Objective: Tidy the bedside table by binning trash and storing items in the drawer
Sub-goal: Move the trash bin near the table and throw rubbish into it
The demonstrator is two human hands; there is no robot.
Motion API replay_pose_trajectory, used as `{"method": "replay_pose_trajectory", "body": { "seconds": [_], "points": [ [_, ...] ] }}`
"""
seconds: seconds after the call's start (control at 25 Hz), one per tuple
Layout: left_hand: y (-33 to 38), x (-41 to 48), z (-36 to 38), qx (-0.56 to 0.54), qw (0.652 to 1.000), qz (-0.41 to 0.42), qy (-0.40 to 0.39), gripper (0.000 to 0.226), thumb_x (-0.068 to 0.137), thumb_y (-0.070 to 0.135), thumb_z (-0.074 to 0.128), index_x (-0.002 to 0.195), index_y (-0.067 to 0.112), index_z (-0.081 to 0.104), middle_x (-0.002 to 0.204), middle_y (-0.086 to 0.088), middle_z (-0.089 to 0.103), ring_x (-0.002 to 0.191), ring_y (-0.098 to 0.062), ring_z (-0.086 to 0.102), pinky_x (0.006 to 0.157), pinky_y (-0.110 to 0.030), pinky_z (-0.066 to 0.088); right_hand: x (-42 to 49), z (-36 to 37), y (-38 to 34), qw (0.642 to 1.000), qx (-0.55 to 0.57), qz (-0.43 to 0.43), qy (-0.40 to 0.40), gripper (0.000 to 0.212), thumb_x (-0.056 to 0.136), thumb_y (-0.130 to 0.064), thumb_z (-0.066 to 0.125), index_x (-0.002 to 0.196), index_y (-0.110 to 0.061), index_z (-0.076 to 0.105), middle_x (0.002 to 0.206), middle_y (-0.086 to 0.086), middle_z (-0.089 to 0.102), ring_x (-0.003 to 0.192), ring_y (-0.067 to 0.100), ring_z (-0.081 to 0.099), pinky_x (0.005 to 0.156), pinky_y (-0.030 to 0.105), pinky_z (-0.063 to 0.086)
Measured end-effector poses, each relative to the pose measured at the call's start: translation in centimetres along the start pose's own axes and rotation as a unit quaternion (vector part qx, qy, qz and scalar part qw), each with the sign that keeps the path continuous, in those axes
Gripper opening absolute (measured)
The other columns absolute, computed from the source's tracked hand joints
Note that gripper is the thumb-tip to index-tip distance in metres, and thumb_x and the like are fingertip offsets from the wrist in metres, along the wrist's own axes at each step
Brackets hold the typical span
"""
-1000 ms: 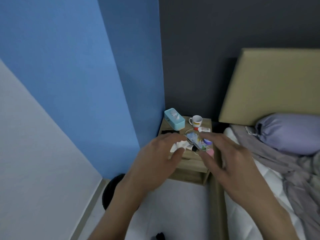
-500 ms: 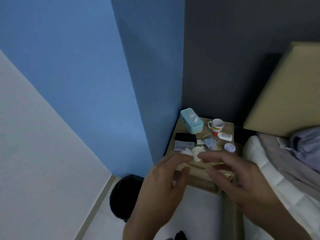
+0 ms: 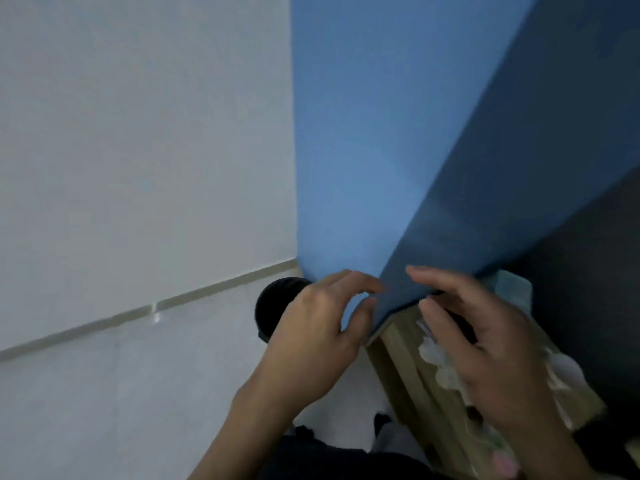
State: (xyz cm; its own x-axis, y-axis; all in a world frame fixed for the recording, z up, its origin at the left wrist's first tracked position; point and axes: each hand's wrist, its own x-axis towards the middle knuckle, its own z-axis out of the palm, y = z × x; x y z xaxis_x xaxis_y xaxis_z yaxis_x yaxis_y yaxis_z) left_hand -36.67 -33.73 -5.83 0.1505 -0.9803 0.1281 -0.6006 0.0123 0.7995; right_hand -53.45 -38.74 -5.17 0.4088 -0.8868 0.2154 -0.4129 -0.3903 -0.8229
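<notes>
Black bin (image 3: pixel 269 306) is sitting on the floor (image 3: pixel 104 393) at the foot of the blue wall (image 3: pixel 346 168), with the left hand (image 3: pixel 311 330) covering its right side. Right hand (image 3: pixel 485 344) is blocking most of the table (image 3: pixel 398 362) top. A teal box (image 3: pixel 514 289) is peeking out behind its fingers, and a dark item (image 3: pixel 462 322) is lying under them. A blurred pink thing (image 3: pixel 504 462) is showing near the wrist.

White crumpled tissues (image 3: pixel 431 353) are lying on the table by its front edge, trailing from upper left to lower right along it; the table's front edge is running the same way.

Left grip is released, fingers loosely curved, holding nothing. Right grip is released too, fingers spread over the tissues; contact cannot be told.
</notes>
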Motion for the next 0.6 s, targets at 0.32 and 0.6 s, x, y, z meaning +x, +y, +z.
{"method": "replay_pose_trajectory", "body": {
  "seconds": [0.32, 0.6],
  "points": [
    [1.1, -3.9, 6.5, 0.065, 0.959, -0.158, 0.226, 0.024, 0.089, 0.022, 0.047, 0.106, 0.025, 0.064, 0.099, 0.016, 0.064, 0.085, 0.013, 0.048, 0.075, -0.004, 0.037, 4.1, -0.6, 4.3, 0.957, 0.027, -0.149, -0.247, 0.03, 0.08, -0.045, 0.046, 0.107, -0.042, 0.059, 0.116, -0.035, 0.055, 0.105, -0.016, 0.052, 0.082, -0.002, 0.036],
    [-14.1, -5.2, 15.6, 0.141, 0.938, -0.212, 0.235, 0.031, 0.092, 0.022, 0.046, 0.121, 0.03, 0.054, 0.125, 0.016, 0.057, 0.115, -0.001, 0.051, 0.095, -0.016, 0.039, 2.9, 11.2, 19.9, 0.953, -0.012, -0.178, -0.246, 0.033, 0.085, -0.038, 0.049, 0.113, -0.026, 0.06, 0.121, -0.012, 0.06, 0.111, 0.004, 0.053, 0.093, 0.016, 0.041]
  ]
}}
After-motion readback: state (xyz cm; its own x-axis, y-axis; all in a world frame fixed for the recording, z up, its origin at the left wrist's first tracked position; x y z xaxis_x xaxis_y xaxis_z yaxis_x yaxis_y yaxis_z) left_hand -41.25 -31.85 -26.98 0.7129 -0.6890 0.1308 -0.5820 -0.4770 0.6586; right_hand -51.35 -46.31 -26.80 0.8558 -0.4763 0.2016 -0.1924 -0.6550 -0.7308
